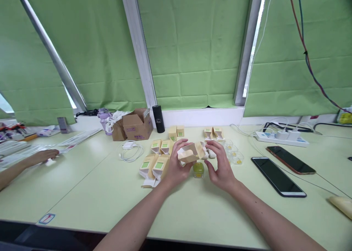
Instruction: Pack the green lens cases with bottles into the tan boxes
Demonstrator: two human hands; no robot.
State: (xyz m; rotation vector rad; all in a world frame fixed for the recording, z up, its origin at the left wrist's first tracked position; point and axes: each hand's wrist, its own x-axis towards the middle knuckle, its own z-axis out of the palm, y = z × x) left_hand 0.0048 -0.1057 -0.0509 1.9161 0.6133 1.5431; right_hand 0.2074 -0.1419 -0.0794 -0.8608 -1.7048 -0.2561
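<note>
My left hand (pixel 176 166) is closed around a small tan carton (pixel 189 153) whose flaps stand open, held just above the pale green table (pixel 90 192). My right hand (pixel 220 166) hovers beside the carton with curved, parted fingers and holds nothing. Directly below the carton a small clear jar with yellow-green contents (pixel 198 169) sits on the table between my hands. Several more tan cartons with green labels (pixel 155 164) lie to the left of my left hand.
Two phones (pixel 277 177) lie to the right, with a white power strip (pixel 282 137) behind them. Small clear jars (pixel 233 155) stand beside my right hand. A brown cardboard box (pixel 137 124), a black cylinder (pixel 158 119) and a white cable (pixel 129 152) are behind. Another person's hand (pixel 41 156) rests at far left.
</note>
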